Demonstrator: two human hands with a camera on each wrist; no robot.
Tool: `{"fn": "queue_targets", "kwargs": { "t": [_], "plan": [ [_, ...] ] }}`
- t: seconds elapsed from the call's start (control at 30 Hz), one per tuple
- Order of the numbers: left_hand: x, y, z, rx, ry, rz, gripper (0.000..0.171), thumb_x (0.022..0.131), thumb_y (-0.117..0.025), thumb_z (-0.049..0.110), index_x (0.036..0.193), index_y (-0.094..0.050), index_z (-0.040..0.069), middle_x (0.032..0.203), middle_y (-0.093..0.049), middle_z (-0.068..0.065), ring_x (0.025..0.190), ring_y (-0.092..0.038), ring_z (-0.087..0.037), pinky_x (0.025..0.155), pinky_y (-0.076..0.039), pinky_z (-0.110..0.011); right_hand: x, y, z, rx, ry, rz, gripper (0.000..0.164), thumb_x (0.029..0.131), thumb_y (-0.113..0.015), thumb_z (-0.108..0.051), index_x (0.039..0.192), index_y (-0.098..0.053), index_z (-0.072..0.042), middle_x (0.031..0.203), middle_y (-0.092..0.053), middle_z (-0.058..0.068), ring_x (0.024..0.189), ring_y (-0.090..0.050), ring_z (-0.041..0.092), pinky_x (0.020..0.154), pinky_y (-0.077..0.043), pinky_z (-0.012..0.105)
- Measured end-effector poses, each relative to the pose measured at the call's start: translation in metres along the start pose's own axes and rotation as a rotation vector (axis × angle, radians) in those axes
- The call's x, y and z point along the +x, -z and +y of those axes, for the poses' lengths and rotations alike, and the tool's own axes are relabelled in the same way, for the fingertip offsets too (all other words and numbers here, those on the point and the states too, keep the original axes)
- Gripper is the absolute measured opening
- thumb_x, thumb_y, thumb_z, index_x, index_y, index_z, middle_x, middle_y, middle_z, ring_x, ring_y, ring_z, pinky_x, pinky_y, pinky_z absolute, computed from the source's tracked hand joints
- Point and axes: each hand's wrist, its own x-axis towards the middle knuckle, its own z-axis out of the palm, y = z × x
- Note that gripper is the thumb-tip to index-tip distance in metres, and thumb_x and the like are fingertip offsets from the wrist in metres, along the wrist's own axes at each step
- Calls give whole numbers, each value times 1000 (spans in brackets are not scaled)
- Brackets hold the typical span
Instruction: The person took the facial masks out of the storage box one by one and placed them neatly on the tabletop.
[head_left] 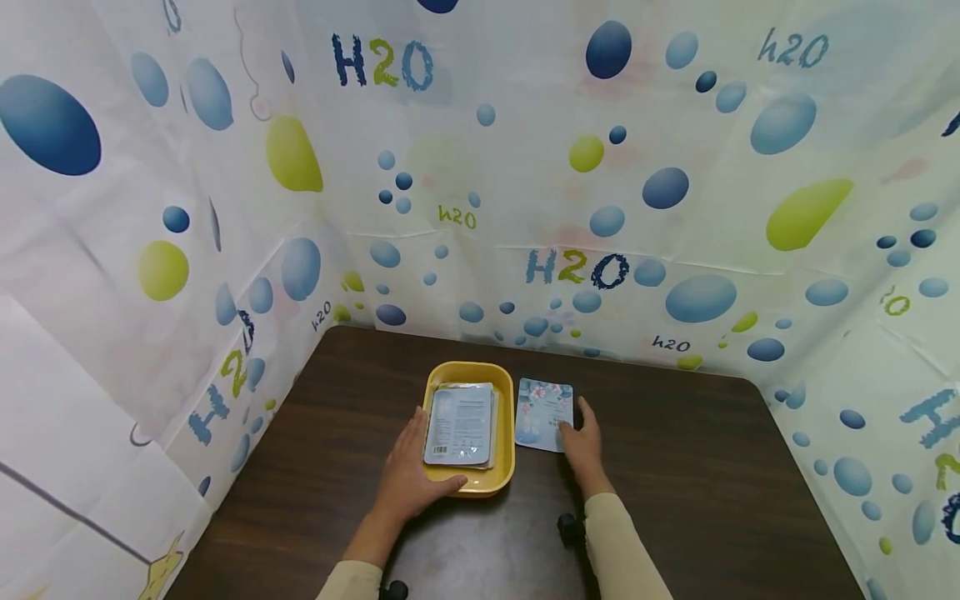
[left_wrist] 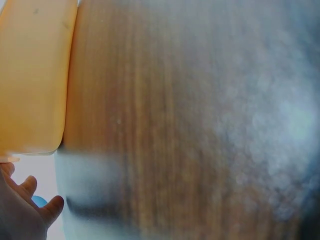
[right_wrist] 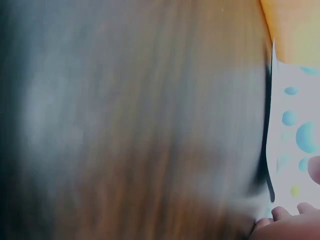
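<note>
A yellow tray holds flat pale-blue packets, the top one showing printed text and a barcode. My left hand rests against the tray's near-left corner, its fingers straight along the left side and the thumb at the front rim. Right of the tray, a blue packet with pink flowers, much like a sheet-mask sachet, is pinched at its right edge by my right hand. The thumb lies over the printed face. In the right wrist view this packet's thin edge shows beside the fingertips.
A dark brown wooden table lies under everything. White cloth sheets printed with blue and green dots and "H2O" hang around its back and sides. Small black devices are strapped at both wrists.
</note>
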Motion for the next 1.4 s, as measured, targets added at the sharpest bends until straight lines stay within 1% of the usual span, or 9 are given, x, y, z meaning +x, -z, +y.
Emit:
{"fn": "queue_targets", "kwargs": {
  "t": [0.1,0.2,0.4,0.53,0.77,0.93,1.13,1.27,1.4],
  "plan": [
    [0,0,-1,2,-4,2,131,63,-85,65,163,-23,10,171,-22,-9,154,-29,-37,117,-33,-65,0,5,-2,63,21,19,69,100,-51,-7,163,-22,-6,170,-19,20,158,-14,39,127,-18,57],
    [0,-1,-2,2,-4,3,131,63,-85,65,163,-23,10,171,-22,-9,154,-29,-37,116,-33,-65,-1,9,-3,105,38,28,67,101,-49,-5,162,-21,-3,169,-20,21,158,-16,39,127,-19,55],
    [0,0,-3,-1,2,0,131,63,-85,66,163,-23,11,171,-22,-9,154,-29,-37,116,-34,-66,0,12,-2,120,21,56,65,103,-48,-5,162,-22,-5,168,-26,20,156,-25,38,125,-26,55],
    [0,0,-4,0,5,-4,131,63,-85,67,164,-22,11,171,-21,-9,154,-29,-37,116,-33,-66,2,15,-4,143,33,78,65,103,-49,-3,162,-22,-6,167,-27,21,154,-28,39,124,-28,55],
    [1,-3,-8,-1,-6,8,131,63,-86,66,163,-23,9,170,-23,-13,154,-28,-38,117,-33,-64,0,20,-19,219,46,102,64,103,-49,-4,162,-25,-9,166,-29,19,154,-30,36,124,-30,53],
    [1,-3,-10,-7,15,0,130,63,-85,67,163,-25,11,167,-29,-17,154,-29,-39,116,-33,-66,-1,22,-30,205,41,92,62,105,-49,-9,162,-25,-13,168,-30,13,155,-31,31,125,-30,51],
    [2,-1,-8,-10,43,-26,130,63,-85,68,164,-23,14,167,-32,-15,154,-28,-39,118,-31,-66,-3,22,-41,215,71,94,62,104,-51,-8,162,-27,-12,166,-32,13,154,-33,31,124,-31,51],
    [2,-1,-6,-24,47,-29,130,63,-86,67,164,-23,15,166,-33,-15,153,-31,-40,117,-31,-65,-8,23,-50,232,90,80,62,104,-51,-7,161,-28,-12,166,-33,13,153,-34,31,124,-32,50],
    [2,-2,-6,-33,38,-20,131,62,-87,66,164,-24,14,165,-35,-16,152,-33,-40,116,-32,-66,-11,21,-61,249,108,58,62,104,-51,-7,162,-28,-13,166,-33,12,153,-34,29,124,-32,49]
  ]
}}
